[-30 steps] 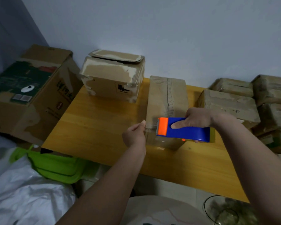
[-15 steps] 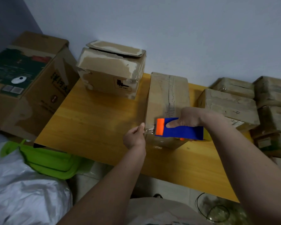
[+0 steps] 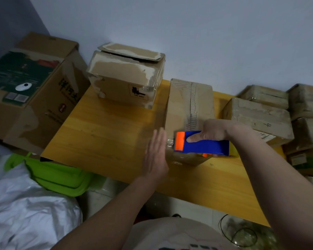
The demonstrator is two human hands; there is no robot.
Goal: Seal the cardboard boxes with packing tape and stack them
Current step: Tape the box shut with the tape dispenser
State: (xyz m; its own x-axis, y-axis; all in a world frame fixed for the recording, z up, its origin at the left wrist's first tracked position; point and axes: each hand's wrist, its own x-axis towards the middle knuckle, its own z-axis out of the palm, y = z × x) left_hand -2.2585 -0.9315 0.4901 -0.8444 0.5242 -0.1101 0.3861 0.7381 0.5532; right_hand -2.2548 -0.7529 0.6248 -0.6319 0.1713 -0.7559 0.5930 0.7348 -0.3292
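A long narrow cardboard box (image 3: 190,105) lies on the yellow wooden table (image 3: 107,134), its near end toward me. My right hand (image 3: 212,131) grips a blue tape dispenser (image 3: 204,144) with an orange front, held at the box's near top edge. My left hand (image 3: 156,156) is flat with straight fingers, pressed against the box's near left side, where clear tape shows. A second, worn cardboard box (image 3: 126,76) with a loose top flap stands at the back of the table.
A large brown carton (image 3: 31,91) stands left of the table. Several taped boxes (image 3: 260,116) are piled at the right. A green plastic lid (image 3: 58,175) and white plastic sheeting (image 3: 25,213) lie below the table's left front edge.
My left hand was pinching the tape end at the box's corner; it has now opened flat against the box side. The dispenser stays at the near top edge.
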